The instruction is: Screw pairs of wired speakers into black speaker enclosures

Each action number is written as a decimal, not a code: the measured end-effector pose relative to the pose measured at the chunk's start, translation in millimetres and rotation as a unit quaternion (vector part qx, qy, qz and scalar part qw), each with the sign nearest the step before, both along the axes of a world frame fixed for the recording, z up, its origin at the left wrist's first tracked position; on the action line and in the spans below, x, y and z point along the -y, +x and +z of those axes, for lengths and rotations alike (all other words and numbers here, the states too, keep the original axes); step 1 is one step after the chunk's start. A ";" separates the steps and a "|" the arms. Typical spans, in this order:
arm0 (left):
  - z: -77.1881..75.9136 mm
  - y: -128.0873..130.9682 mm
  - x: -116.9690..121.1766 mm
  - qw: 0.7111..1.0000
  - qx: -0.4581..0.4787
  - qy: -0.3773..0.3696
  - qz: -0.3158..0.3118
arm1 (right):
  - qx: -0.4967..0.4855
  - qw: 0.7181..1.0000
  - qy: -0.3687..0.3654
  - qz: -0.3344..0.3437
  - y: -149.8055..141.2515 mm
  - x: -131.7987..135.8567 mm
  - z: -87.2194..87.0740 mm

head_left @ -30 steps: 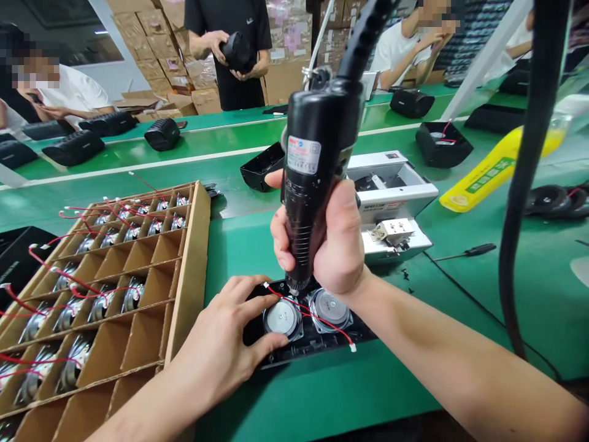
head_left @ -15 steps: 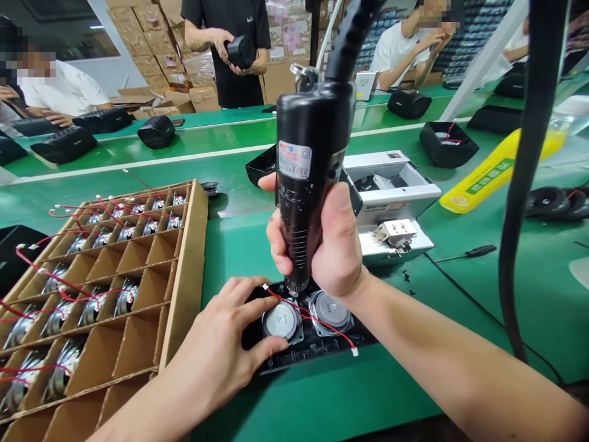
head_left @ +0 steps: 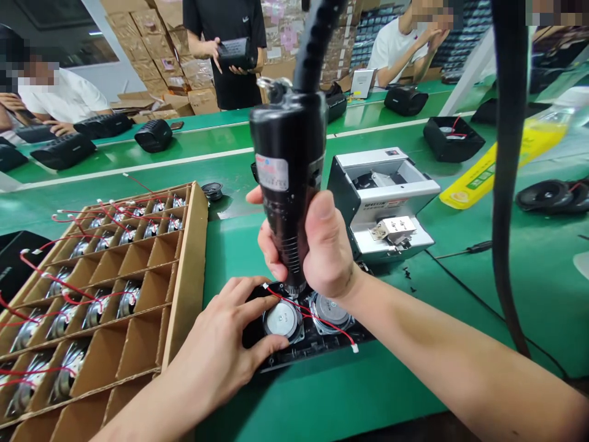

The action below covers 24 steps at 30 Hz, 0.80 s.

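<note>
A black case [head_left: 317,346] is lying on a green table [head_left: 391,387], with a power screwdriver [head_left: 291,141] pointing down into it. The right hand [head_left: 326,252] is gripping the tool, fingers and thumb wrapping around its barrel, while the tip is hovering at or meeting a spot between the left speaker [head_left: 280,320] and the right speaker [head_left: 332,312]; whether it is touching a screw is impossible to tell. The left hand [head_left: 227,326] is grasping the left speaker inside the case, thumb and forefinger bracketing its rim. The work is seemingly running partway: both speakers are already sitting side by side in the case, and fastening is apparently under way, though the number of screws holding them is staying unclear. Red wires [head_left: 332,326] are lying loosely across the case, a white plug [head_left: 354,348] resting unconnected at its front edge. Left of the case, a cardboard tray [head_left: 184,270] is holding more speakers. Right of the case, loose screws [head_left: 407,273] are lying scattered; behind it and to the right, a silver machine [head_left: 384,202] is standing.
</note>
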State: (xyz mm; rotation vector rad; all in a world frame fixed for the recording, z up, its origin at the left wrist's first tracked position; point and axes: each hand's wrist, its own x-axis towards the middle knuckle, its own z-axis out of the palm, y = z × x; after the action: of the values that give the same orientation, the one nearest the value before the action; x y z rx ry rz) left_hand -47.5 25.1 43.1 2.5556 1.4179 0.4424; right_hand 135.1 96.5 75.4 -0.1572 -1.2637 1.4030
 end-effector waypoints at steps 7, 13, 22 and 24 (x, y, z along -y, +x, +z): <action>2.5 -0.3 -1.6 1.000 -0.016 -0.009 0.012 | 0.004 1.000 -0.014 0.026 -1.1 -0.1 -5.3; 7.6 3.9 -2.9 0.999 -0.002 -0.033 0.013 | 0.008 0.998 0.019 0.061 0.3 0.0 -12.0; 7.5 3.2 1.2 1.000 -0.003 -0.027 0.008 | -0.004 0.997 0.030 0.075 -2.6 -0.8 -17.0; 4.5 3.7 1.7 1.000 -0.003 -0.007 0.007 | -0.006 0.998 0.019 0.056 1.8 1.0 -7.6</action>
State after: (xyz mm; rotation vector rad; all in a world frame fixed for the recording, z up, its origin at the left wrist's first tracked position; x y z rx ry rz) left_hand -43.8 23.4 47.6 2.5391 1.4367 0.4250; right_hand 137.0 95.6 67.8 -0.0524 -1.3058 1.4723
